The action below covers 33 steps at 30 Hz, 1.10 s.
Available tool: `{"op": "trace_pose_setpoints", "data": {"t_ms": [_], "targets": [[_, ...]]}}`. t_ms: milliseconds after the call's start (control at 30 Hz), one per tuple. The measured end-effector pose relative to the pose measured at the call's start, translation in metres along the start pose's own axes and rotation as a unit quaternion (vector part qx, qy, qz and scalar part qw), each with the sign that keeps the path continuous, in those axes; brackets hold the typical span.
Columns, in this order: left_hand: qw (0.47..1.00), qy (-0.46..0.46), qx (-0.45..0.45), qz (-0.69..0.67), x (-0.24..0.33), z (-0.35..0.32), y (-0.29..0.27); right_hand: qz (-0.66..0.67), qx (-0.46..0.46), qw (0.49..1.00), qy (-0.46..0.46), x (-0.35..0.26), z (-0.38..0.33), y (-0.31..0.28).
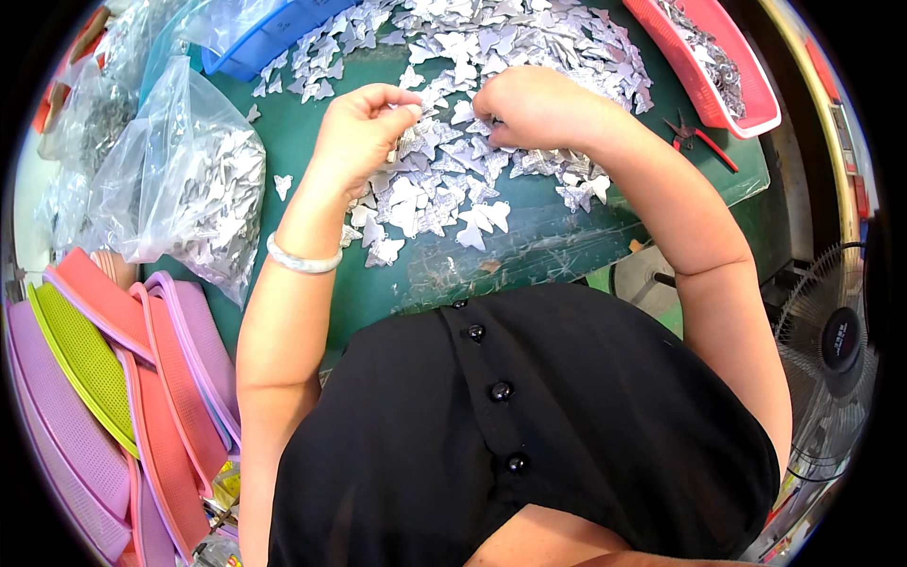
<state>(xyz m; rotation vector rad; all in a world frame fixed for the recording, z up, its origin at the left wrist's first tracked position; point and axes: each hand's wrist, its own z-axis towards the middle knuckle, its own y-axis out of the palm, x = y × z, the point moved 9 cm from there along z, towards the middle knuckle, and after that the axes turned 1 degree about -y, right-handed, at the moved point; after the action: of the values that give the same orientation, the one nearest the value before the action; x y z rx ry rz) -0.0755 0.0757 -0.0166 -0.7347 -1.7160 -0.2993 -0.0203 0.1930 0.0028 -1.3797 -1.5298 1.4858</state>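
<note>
Many small silvery butterfly-shaped metal pieces (416, 203) lie in a loose spread over the green table (364, 293), reaching from its far side towards me. My left hand (359, 137) is over the left part of the spread, thumb and forefinger pinched together; whatever may be between the tips is too small to make out. Across from it, my right hand (539, 106) bends down to the pieces with its fingers curled inward. The back of that hand hides most of the fingers, and what they grip cannot be made out. A pale bangle (302, 257) circles my left wrist.
Clear plastic bags (213, 180) of similar pieces stand at the left, beside a blue tray (283, 33). A pink basket (704, 71) holding metal parts is at the far right, near red-handled pliers (701, 142). Stacked colourful baskets (80, 369) and a fan (831, 350) flank me.
</note>
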Motion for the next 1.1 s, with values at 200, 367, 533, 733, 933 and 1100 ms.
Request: {"op": "trace_pose_setpoints", "data": {"t_ms": [200,367,533,733,933,1100], "targets": [[0.898,0.101,-0.031,0.428,0.017,0.008,0.031,0.031,0.017,0.999,-0.018,0.004,0.0,-0.002],[0.89,0.096,-0.061,0.442,0.02,0.019,0.038,0.154,0.062,0.984,-0.066,0.014,-0.001,-0.006],[0.937,0.034,-0.127,0.325,0.006,0.026,0.038,0.289,0.112,0.951,-0.014,0.034,0.0,-0.007],[0.99,-0.046,-0.126,0.045,-0.002,0.014,0.022,0.639,0.053,0.758,0.116,0.059,-0.008,0.014],[0.901,-0.105,-0.162,-0.389,-0.015,0.0,0.032,0.714,0.045,0.693,0.089,0.046,-0.012,0.004],[0.829,-0.131,-0.144,-0.525,-0.02,-0.014,0.054,0.594,0.104,0.797,0.033,0.007,-0.005,-0.037]]}}
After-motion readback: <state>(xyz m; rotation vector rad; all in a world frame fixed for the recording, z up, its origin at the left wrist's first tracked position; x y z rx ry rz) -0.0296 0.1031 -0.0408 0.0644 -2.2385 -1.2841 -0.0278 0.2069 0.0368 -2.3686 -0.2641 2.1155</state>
